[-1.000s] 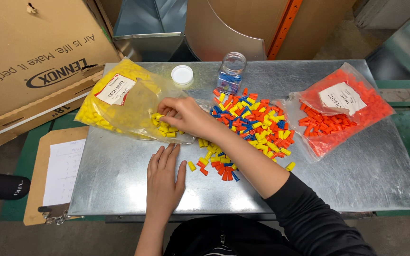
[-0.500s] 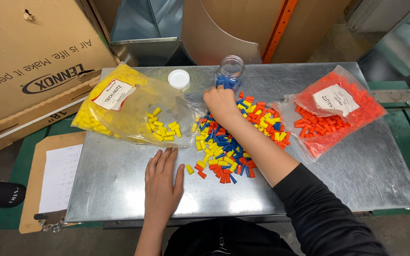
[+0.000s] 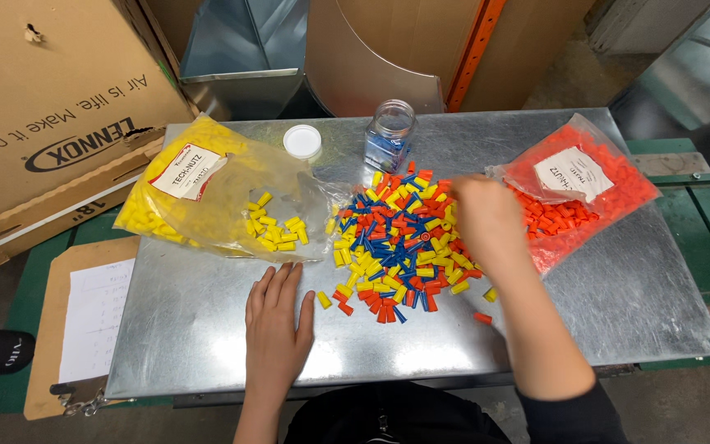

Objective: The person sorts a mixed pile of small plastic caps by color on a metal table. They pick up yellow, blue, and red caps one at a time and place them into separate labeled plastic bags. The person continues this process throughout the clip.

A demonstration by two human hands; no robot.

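Head camera, looking down on a shiny metal worktop (image 3: 207,329). The left hand (image 3: 277,325) lies flat and open on the bare metal, palm down, fingers spread a little, holding nothing; its fingertips point toward a yellow connector just beyond them. The right hand (image 3: 486,218) is blurred with motion. It hovers over the right edge of the pile of small plastic wire connectors (image 3: 396,247), beside the orange bag; whether it grips anything, I cannot tell.

The pile sits in the middle of the worktop: too many cone-shaped caps to count, yellow, orange-red and blue mixed together, with a few strays at the near edge. There are two clear plastic bags. The yellow bag (image 3: 207,197) lies on the left, open, spilling yellow caps toward the pile. The orange bag (image 3: 585,189) lies on the right. Each carries one white label. One clear jar (image 3: 389,136) holding blue caps stands at the far side, its one white lid (image 3: 301,141) lying just to its left.
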